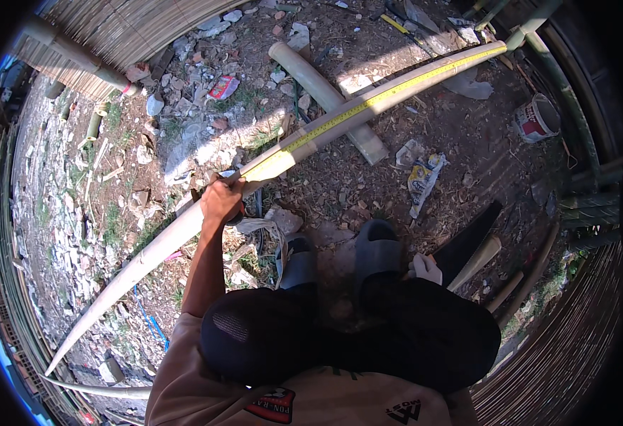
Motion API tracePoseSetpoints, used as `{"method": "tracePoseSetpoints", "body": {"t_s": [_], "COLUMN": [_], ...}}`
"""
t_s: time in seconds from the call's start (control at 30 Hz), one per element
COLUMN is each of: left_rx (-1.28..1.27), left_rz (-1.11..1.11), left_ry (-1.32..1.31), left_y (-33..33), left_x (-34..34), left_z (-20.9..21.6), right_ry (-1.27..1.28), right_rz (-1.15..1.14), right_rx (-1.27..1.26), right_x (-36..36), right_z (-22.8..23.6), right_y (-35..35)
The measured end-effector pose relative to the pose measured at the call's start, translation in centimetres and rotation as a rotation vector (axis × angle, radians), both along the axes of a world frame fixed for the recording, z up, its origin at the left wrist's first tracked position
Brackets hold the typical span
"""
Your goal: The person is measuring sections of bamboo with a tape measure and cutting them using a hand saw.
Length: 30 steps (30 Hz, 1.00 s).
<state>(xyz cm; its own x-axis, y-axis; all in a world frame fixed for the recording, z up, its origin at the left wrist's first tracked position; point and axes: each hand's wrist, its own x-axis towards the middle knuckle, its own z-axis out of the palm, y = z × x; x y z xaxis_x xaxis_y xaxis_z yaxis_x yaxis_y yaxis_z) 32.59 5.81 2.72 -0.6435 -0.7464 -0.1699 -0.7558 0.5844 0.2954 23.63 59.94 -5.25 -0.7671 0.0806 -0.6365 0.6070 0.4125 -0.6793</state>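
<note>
A long pale bamboo pole (144, 259) runs slantwise from lower left to upper right. Along its right part lies a yellow tape measure (368, 105), stretched to near the far end. My bare left hand (221, 201) is closed at the near end of the tape, pressed on the pole; the tape's case is not clearly visible. Beside my right knee, my right hand (425, 269) wears a white glove with curled fingers. It is at the base of a dark broad-bladed tool (467, 245), perhaps a handsaw, whose handle is mostly hidden.
A shorter bamboo piece (318, 85) lies crosswise under the pole. A white and red bucket (537, 118) stands at the right. Crumpled wrappers (425, 177), stones and bamboo scraps litter the dirt. A slatted bamboo screen (123, 35) rises at the upper left.
</note>
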Motion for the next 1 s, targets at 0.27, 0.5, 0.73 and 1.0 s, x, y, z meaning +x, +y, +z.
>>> {"method": "tracePoseSetpoints", "body": {"t_s": [0.27, 0.5, 0.73, 1.0], "left_rx": [0.08, 0.011, -0.004, -0.022], "left_rz": [0.015, -0.082, -0.049, 0.02], "left_ry": [-0.021, 0.062, 0.069, -0.001], "left_y": [-1.0, -1.4, -0.9, -0.6], "left_x": [0.2, 0.5, 0.3, 0.1], "left_z": [-0.9, -2.1, -1.3, -0.7], "right_ry": [-0.001, 0.01, 0.0, 0.003], "right_rz": [0.024, 0.035, 0.023, 0.024], "right_rx": [0.002, 0.017, 0.001, 0.027], "right_x": [-0.1, -0.1, -0.2, -0.1], "right_z": [0.1, -0.1, -0.4, 0.1], "right_y": [0.1, 0.2, 0.3, 0.1]}}
